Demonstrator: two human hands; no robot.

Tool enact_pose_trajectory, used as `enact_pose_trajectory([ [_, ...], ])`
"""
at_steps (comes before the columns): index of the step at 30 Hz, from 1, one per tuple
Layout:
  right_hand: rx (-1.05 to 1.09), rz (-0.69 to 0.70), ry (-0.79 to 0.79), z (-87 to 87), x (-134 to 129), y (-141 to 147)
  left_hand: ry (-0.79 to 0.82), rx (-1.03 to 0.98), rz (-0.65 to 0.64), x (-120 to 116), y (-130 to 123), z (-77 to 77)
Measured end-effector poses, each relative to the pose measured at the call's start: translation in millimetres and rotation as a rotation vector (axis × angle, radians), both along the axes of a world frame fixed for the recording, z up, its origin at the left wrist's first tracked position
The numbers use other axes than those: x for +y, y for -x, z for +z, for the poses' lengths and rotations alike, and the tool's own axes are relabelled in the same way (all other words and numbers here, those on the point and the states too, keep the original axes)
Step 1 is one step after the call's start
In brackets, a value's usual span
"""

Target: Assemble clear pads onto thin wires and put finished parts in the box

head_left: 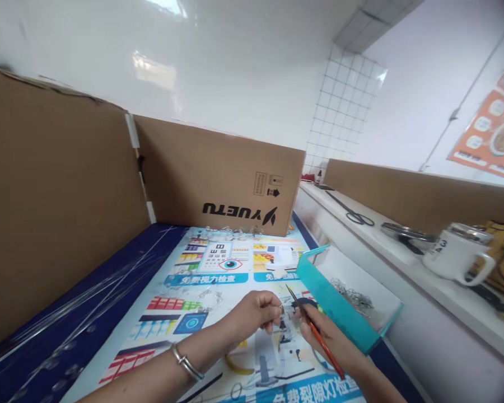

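My left hand [266, 310], with a metal bangle on its wrist, is closed in a pinch over the printed mat. A tiny shiny piece shows at its fingertips, too small to name. My right hand [325, 336] grips orange-red tweezers [322, 342] whose dark, pointed end slants up and left, close to the left fingertips but apart from them. Right beside that hand stands an open teal box [340, 305], with a pile of small silvery wire-like pieces [353, 296] inside.
Small clear pieces [210, 296] lie on the printed mat [235, 288], more along its far edge. Cardboard panels [218, 173] wall the back and left. On the right-hand ledge [386, 235] are scissors [355, 215], a round lid [407, 231] and a white mug [456, 254].
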State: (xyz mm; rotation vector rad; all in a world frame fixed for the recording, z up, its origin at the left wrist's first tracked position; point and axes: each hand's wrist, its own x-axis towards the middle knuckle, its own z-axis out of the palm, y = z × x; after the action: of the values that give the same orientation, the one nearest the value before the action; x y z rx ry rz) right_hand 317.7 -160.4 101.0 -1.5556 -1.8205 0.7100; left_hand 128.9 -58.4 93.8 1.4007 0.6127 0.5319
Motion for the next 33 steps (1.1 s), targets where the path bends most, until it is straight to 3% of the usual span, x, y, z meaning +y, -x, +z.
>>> enact_pose_trajectory([
  [9, 0.109, -0.057, -0.023, 5.7, -25, -33, -0.023, 0.031, -0.125, -10, -49, 3.5],
  [25, 0.186, -0.107, -0.058, 2.4, -33, -39, -0.137, 0.076, -0.197, -6, -70, 0.6],
  [33, 0.481, -0.377, -0.067, -22.3, -17, -54, -0.345, 0.184, -0.272, 25, -123, 23.3],
])
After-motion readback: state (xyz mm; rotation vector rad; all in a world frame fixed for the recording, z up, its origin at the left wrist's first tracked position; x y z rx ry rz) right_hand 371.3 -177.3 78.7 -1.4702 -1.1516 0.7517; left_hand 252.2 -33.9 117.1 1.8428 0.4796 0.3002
